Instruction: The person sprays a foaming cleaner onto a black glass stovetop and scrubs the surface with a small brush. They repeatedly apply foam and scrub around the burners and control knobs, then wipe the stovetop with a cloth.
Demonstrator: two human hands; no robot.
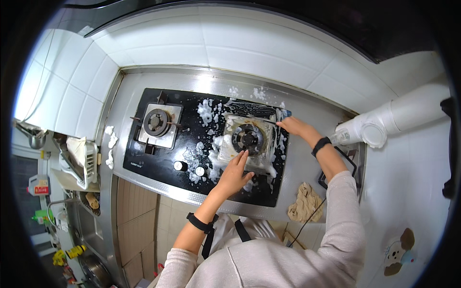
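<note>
My right hand (293, 126) is at the back right corner of the black glass gas hob (162, 167). It grips a thin cleaning tool (287, 113) with a blue part; its exact kind is hard to make out. My left hand (233, 177) holds nothing, its fingers apart, fingertips at the front edge of the right burner (247, 139). Under that burner lies a square metal drip plate (227, 153) with brown stains and wet foam. White foam (205, 111) is spattered over the glass, with streaks behind the right burner.
The left burner (156, 122) carries pan-support prongs. Two control knobs (200, 171) stand at the front. A crumpled tan cloth (305, 203) lies front right, near a black pan support (351, 158) and a white pipe (374, 124). A sink (88, 226) is at left.
</note>
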